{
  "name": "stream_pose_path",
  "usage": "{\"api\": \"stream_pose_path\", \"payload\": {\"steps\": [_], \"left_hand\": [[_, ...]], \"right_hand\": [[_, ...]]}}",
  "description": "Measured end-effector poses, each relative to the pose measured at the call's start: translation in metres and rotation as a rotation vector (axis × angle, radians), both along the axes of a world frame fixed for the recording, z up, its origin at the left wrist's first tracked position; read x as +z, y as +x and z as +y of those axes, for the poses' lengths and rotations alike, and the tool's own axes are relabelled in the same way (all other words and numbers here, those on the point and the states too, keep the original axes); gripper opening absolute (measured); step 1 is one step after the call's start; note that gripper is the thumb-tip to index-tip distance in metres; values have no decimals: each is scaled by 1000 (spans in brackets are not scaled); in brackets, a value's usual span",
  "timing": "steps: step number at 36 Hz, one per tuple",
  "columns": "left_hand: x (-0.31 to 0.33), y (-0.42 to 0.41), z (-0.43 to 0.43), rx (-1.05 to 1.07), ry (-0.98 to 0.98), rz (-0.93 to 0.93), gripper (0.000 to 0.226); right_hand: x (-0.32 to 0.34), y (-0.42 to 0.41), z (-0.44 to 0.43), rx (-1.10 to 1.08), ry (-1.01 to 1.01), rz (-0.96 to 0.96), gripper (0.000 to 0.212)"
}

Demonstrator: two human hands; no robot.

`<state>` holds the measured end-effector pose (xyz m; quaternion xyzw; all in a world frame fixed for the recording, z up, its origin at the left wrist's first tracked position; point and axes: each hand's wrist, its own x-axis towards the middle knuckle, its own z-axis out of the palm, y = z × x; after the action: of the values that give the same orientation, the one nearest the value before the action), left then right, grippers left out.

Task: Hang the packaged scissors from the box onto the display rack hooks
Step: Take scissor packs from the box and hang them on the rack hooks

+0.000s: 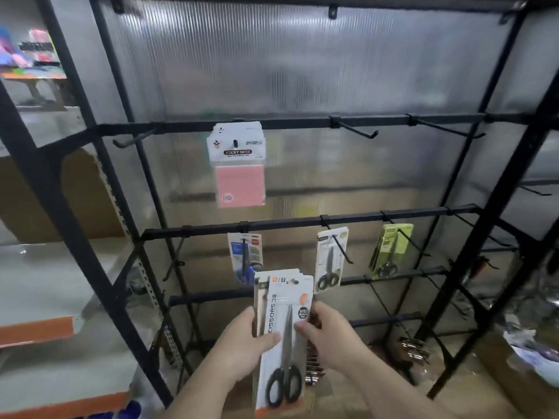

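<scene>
Straight ahead of you stands the black display rack (290, 124), its bars carrying hooks. Low in front of it you hold a stack of packaged scissors (284, 297) upright and off any hook; the front pack shows black-handled scissors. On the upper bar hangs a bunch of pink sticky notes (239, 164). The bar below carries a blue pack (244, 255) just above your stack, a white pack (330, 258) to its right, and a green pack (391, 249) further right. Your left hand (242, 343) grips the stack's left edge, thumb across the front. Your right hand (326, 337) pinches the front pack's right edge.
</scene>
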<state>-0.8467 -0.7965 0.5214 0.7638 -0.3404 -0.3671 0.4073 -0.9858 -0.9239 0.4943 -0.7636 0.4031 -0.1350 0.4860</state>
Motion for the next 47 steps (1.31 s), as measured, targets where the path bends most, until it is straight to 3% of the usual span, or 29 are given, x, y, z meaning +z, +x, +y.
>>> {"api": "stream_pose_path", "payload": {"steps": [9,24,33,47], "left_hand": [[-5,0,-21,-54,9,53,29],[-2,3,-14,-41,-14,26,32],[-9,0,-19,-62,-34,33,28],[-12,-16,-42,25,-5,39,29]], "right_hand": [[6,-25,-11,-121,13,-24,8],[2,-18,-7,-116,-51,26,10],[1,-27,-10,-140,-93,38,22],[5,-61,-54,-171,-47,13,16]]}}
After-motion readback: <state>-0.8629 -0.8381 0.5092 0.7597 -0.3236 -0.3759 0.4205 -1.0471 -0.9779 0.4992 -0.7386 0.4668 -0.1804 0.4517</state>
